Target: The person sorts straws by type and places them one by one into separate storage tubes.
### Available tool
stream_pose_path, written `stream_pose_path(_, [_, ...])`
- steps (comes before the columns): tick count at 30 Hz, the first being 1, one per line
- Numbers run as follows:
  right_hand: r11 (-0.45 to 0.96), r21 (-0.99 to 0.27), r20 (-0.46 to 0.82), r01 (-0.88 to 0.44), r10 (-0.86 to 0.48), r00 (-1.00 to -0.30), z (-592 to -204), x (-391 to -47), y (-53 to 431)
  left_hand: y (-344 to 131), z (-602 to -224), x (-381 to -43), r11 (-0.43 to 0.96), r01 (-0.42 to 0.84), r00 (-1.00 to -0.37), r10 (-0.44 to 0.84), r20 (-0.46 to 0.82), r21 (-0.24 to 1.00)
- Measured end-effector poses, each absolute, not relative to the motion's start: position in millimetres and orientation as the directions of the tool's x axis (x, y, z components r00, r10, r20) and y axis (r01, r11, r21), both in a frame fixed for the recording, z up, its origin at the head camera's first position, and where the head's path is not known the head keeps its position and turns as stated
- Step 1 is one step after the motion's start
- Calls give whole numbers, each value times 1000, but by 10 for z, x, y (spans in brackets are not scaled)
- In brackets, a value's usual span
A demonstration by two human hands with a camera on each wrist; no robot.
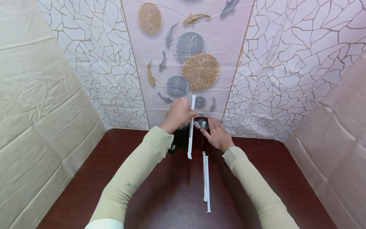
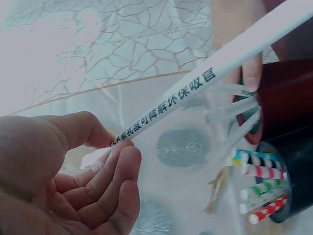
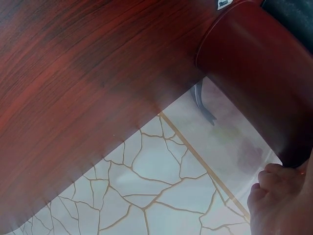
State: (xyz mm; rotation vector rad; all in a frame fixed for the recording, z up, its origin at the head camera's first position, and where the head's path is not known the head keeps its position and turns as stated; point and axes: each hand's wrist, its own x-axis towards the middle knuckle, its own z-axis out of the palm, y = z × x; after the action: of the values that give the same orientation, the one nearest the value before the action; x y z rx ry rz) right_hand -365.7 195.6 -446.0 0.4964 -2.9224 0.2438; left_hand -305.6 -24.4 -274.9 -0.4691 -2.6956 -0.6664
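My left hand [image 1: 178, 113] pinches a white paper-wrapped drinking straw [image 1: 190, 140] between thumb and fingers. The straw stands nearly upright in the head view, and printed characters run along its wrapper. Just right of it is a round dark red cup [image 3: 259, 63] with several white wrapped straws [image 2: 234, 110] poking out of its mouth. At that cup's rim, my right hand [image 1: 219, 135] holds on with thumb in front and fingers along the right side. Beside the red cup is a black cup [image 1: 180, 136] full of striped straws [image 2: 264, 183], partly hidden behind my left hand.
Two more wrapped straws [image 1: 207, 184] lie side by side on the dark red-brown table [image 1: 251, 171], in front of the cups. A small dark object [image 1: 172, 149] is at the black cup's foot. Patterned cloth [image 1: 266, 79] rises behind the table.
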Motion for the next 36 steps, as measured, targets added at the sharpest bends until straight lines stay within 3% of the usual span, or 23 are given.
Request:
stream_pose_path(12, [934, -132, 174, -333, -309, -935, -4459, -3670, 1953, -238, -2403, -3088, 817, 417, -831, 165, 531, 399])
stream_pose_path(22, [931, -134, 185, -339, -313, -932, -4465, -3681, 1957, -224, -2192, -3136, 774, 485, -716, 84, 693, 407])
stream_pose_path(36, [929, -141, 191, -343, -315, -930, -4481, -3685, 1962, -231, -2386, -3302, 721, 523, -676, 25, 736, 455])
